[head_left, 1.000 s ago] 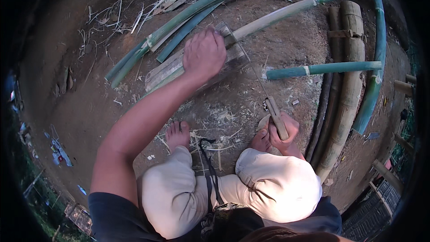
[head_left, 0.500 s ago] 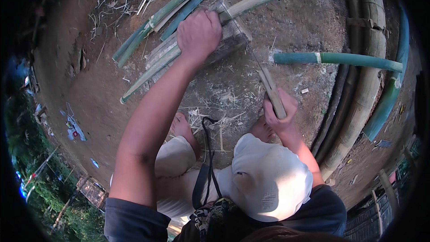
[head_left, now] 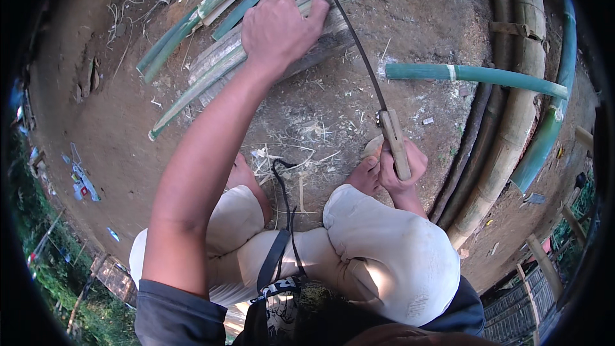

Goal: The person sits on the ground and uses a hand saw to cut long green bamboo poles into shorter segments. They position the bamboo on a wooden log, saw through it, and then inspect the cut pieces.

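Your right hand [head_left: 400,166] is wrapped tight around the pale wooden handle of a long knife [head_left: 359,57], fingers pressed together about the grip, just above your right foot [head_left: 365,176] and knee. From that fist the thin dark blade rises up and slightly left, its far end lying across the bundle of split bamboo strips [head_left: 218,67] close beside your other hand. Your left hand [head_left: 278,29] lies palm down on that bundle, fingers closed over the strips and pressing them against the weathered wooden block [head_left: 323,45] beneath; your bare left forearm runs back from it toward your body. Beyond the left hand, more green bamboo strips [head_left: 192,16] fan out up and to the left over the dirt ground [head_left: 115,128]. To the right of the blade, a green bamboo pole [head_left: 474,75] lies across, and beyond it thick tan bamboo trunks [head_left: 512,122] curve down past your right hand. Between your two feet, pale shavings [head_left: 301,147] lie scattered on the dirt, and a dark strap [head_left: 282,218] hangs down over your light trousers.
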Action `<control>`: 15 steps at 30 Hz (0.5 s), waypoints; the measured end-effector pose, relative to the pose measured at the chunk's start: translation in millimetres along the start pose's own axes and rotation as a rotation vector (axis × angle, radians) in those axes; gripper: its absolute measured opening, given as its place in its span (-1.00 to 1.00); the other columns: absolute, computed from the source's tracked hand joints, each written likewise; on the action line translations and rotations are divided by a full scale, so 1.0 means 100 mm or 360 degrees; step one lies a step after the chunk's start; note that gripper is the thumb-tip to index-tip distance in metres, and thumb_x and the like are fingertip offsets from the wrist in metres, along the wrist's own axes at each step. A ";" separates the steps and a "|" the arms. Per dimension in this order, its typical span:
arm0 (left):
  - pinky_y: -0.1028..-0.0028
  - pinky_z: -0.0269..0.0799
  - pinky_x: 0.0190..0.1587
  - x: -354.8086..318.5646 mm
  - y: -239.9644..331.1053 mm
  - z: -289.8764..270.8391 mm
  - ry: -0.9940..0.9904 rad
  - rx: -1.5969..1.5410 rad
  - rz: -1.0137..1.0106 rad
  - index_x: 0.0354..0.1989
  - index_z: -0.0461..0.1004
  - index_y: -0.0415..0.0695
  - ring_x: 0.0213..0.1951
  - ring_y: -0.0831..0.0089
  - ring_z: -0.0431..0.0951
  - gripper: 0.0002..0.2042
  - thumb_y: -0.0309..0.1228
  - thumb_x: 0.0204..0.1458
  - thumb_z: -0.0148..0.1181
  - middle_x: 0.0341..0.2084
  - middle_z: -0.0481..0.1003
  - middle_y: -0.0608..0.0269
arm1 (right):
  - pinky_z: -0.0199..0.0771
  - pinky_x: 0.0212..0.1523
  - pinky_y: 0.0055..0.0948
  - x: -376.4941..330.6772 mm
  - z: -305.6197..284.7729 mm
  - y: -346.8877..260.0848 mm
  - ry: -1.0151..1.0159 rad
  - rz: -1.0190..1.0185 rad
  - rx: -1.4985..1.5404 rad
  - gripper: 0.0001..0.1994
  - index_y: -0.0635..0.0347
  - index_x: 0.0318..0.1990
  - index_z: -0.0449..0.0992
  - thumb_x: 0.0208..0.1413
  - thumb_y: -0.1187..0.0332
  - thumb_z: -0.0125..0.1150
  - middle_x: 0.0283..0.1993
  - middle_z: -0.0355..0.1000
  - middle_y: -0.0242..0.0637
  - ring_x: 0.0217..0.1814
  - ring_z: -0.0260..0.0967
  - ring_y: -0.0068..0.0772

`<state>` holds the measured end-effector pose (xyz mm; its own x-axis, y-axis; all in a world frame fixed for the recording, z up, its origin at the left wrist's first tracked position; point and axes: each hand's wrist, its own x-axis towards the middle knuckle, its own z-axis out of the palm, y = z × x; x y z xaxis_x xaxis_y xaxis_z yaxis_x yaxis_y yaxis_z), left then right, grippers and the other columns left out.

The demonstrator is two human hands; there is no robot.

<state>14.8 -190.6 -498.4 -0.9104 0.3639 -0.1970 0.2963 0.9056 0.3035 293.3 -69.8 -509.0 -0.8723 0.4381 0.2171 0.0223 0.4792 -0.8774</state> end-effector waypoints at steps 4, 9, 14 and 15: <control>0.10 0.40 0.13 0.01 0.02 -0.02 -0.0036 0.0018 -0.0049 0.15 0.48 -0.20 0.06 -0.05 0.53 -0.33 0.16 0.14 -0.04 0.03 0.53 -0.16 | 0.38 -0.55 -0.42 0.00 0.06 -0.05 0.0002 0.0010 0.0029 -0.91 0.45 -0.43 0.53 -0.16 0.66 0.17 -0.57 0.41 -0.13 -0.61 0.40 -0.27; 0.12 0.37 0.12 -0.01 0.03 0.00 0.0078 -0.0060 -0.0041 -0.02 0.54 -0.31 0.02 0.01 0.56 -0.33 0.15 0.07 -0.02 -0.11 0.58 -0.17 | 0.36 -0.57 -0.41 -0.01 0.05 -0.07 0.0010 -0.0039 0.0054 -0.93 0.43 -0.45 0.52 -0.17 0.66 0.18 -0.58 0.39 -0.15 -0.61 0.40 -0.26; 0.09 0.39 0.13 -0.02 0.01 0.01 0.0030 0.0016 -0.0040 0.16 0.47 -0.22 0.07 -0.08 0.52 -0.27 0.21 0.11 -0.08 0.04 0.52 -0.18 | 0.38 -0.57 -0.40 -0.15 -0.04 0.00 -0.0038 -0.0053 0.0043 -0.93 0.38 -0.51 0.49 -0.23 0.62 0.23 -0.59 0.37 -0.16 -0.62 0.39 -0.23; 0.08 0.39 0.13 -0.02 -0.01 0.02 0.0029 0.0027 -0.0040 0.16 0.47 -0.22 0.06 -0.08 0.53 -0.26 0.23 0.11 -0.09 0.04 0.52 -0.19 | 0.37 -0.58 -0.40 -0.16 -0.03 0.02 -0.0015 -0.0050 0.0071 -0.93 0.37 -0.51 0.48 -0.23 0.62 0.23 -0.60 0.36 -0.16 -0.63 0.37 -0.24</control>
<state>17.2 -191.8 -500.1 -0.9226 0.3373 -0.1872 0.2781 0.9179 0.2831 309.0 -73.9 -513.0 -0.8769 0.4158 0.2411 -0.0270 0.4582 -0.8884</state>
